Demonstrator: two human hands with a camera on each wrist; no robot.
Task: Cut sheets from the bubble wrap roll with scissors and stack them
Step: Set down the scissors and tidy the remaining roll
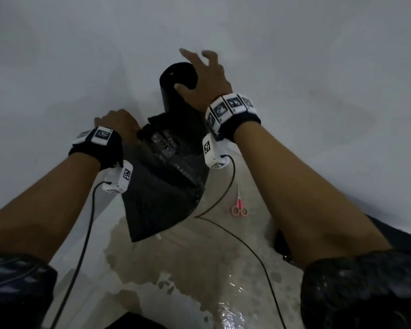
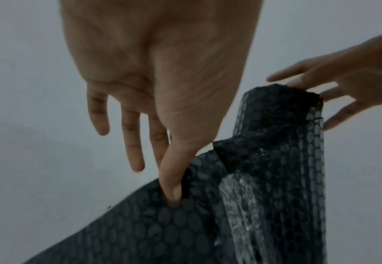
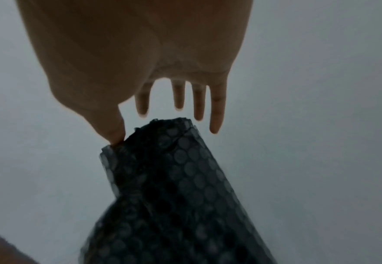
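Here, the bubble wrap roll (image 1: 177, 77) is seen as a dark, nearly black cylinder standing on end at the centre of the head view, its top rim ragged and its surface covered in round grey bubbles. A loose sheet (image 1: 161, 195) is unrolled from it and hangs toward the lower centre of the frame, with a glossy, clear streak down its middle. The top of the roll is touched by the right hand (image 1: 203, 79), the thumb hooked at the rim and the other fingers (image 3: 217, 110) spread straight beyond it, so this grip is spread rather than closed. The sheet's upper left edge is pinched by the left hand (image 1: 119, 124), the thumb (image 2: 173, 178) pressed into the wrap while three fingers hang straight. Pink-handled scissors (image 1: 239, 205) are seen lying on the pale tabletop (image 1: 223, 257), right of the sheet and apart from both hands.
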